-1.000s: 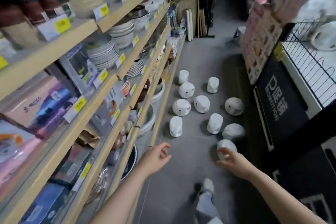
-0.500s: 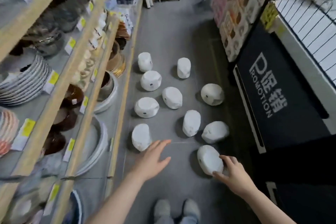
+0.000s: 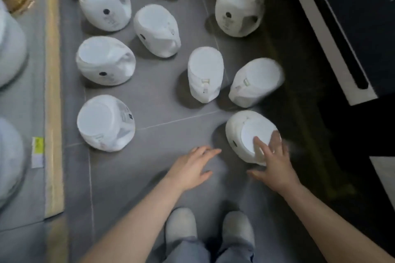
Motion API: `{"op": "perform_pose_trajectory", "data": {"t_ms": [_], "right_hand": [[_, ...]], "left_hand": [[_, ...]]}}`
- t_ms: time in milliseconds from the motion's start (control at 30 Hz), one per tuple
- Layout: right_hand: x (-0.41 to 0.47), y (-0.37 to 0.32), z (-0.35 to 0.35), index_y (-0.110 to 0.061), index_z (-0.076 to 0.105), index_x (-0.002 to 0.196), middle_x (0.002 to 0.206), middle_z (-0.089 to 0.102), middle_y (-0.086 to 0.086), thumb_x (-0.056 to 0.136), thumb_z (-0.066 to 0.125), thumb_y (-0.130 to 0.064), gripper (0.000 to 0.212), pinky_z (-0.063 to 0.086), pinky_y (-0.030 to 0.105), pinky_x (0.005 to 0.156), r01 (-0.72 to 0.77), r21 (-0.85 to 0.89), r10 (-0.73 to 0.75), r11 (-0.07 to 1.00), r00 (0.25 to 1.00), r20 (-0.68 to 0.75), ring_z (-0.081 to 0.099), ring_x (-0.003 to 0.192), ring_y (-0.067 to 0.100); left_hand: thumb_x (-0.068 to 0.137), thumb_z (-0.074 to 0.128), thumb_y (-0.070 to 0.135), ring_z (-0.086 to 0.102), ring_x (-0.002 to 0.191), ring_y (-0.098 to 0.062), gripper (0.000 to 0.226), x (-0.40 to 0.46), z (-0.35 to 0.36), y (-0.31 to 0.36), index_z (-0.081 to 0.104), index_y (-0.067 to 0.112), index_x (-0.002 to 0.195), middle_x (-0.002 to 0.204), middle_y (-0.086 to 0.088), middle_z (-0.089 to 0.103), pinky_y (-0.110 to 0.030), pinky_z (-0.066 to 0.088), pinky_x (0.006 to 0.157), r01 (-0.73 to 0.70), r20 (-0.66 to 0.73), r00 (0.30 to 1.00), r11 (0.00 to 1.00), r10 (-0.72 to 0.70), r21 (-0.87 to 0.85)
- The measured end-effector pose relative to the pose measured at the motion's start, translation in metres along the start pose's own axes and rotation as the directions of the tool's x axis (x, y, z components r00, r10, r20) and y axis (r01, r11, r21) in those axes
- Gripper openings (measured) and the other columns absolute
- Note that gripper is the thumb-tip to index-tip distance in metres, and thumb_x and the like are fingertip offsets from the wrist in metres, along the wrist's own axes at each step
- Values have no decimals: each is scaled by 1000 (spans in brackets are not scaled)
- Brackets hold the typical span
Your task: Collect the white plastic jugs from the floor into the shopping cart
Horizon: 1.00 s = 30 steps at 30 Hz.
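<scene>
Now that the view has dropped much closer to the grey floor (image 3: 149, 177) than half a second ago, the white jugs fill the frame — all on the tiles. The right hand (image 3: 275, 164) has reached the nearest jug (image 3: 241, 132); its spread fingers lie over the jug's flat end, the thumb apart below. The left hand (image 3: 192, 168) hovers open beside it, fingers straight, holding nothing — nearer than before. Grey shoes (image 3: 181, 226) show below.

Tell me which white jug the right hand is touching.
The jug nearest the feet, on the right: the right hand rests its fingers on it. No hand touches the other jugs.
</scene>
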State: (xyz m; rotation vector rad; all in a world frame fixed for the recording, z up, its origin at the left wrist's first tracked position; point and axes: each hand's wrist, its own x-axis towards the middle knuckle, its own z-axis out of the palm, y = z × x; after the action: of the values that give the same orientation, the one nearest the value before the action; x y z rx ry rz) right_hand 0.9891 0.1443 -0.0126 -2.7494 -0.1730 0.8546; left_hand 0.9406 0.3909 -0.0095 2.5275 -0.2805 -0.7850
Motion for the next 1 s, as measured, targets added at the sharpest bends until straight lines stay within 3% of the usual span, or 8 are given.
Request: {"op": "perform_pose_trajectory", "data": {"t_ms": [133,367,467,567,633,700,833,1000], "right_hand": [[7,11,23,-38,31,142,156,-21,2,68,81,-40,90,8,52,115,102,67,-98,993,994,-57,-18,142,36],[7,-11,14,-44,28,141,147,-27,-13,69,78,-41,88,10,43,116,341,63,-346,938,931,115,-16,144,29],[12,-13,16,-50,21,141,153,-25,-8,66,79,-47,95,10,43,116,323,56,-325,945,945,34,-12,145,25],[23,-12,28,-46,20,143,155,-21,0,61,82,-47,102,14,50,115,300,75,-301,951,954,4,-7,144,26],[31,-11,42,-42,21,139,156,-11,7,57,85,-43,104,21,50,115,315,105,-314,943,949,-27,3,143,31],[39,-7,55,-40,21,130,152,6,12,53,87,-39,101,32,50,110,357,194,-340,914,933,-115,16,138,34],[45,-4,63,-36,31,125,144,21,10,53,83,-41,89,40,40,101,441,265,-382,858,891,-245,28,128,31],[35,-11,35,-37,36,126,143,26,6,54,77,-49,83,34,34,103,460,281,-413,842,886,-211,30,128,26]], "left_hand": [[89,60,28,30,135,-21,72,10,18,-12,21,29,149,150,-2,28,-40,34,108,-26,-4,1000,1000,26,-4],[86,64,37,8,145,-20,87,-18,10,-10,6,37,150,159,0,0,-40,23,116,-27,40,999,995,24,93],[81,69,42,-10,146,-22,101,-5,9,-11,-6,43,147,158,-2,-17,-40,16,117,-40,-6,999,980,42,194],[73,77,43,-24,143,-30,117,25,15,-14,-20,52,137,154,-7,-28,-51,9,116,-35,-20,999,974,41,225],[69,80,40,-20,143,-35,120,46,24,-21,-19,54,136,154,-11,-24,-56,10,114,-40,-32,998,973,49,226],[69,77,39,-2,144,-38,111,62,30,-32,-3,53,144,154,-10,-8,-59,25,112,-79,-130,987,989,95,125],[65,56,52,19,135,-36,88,70,35,-50,10,46,141,144,-6,10,-51,38,106,-168,-254,952,985,173,41],[62,79,43,22,135,-34,101,56,18,-33,15,43,140,146,-15,17,-41,31,111,-138,-225,967,987,115,-86]]}}
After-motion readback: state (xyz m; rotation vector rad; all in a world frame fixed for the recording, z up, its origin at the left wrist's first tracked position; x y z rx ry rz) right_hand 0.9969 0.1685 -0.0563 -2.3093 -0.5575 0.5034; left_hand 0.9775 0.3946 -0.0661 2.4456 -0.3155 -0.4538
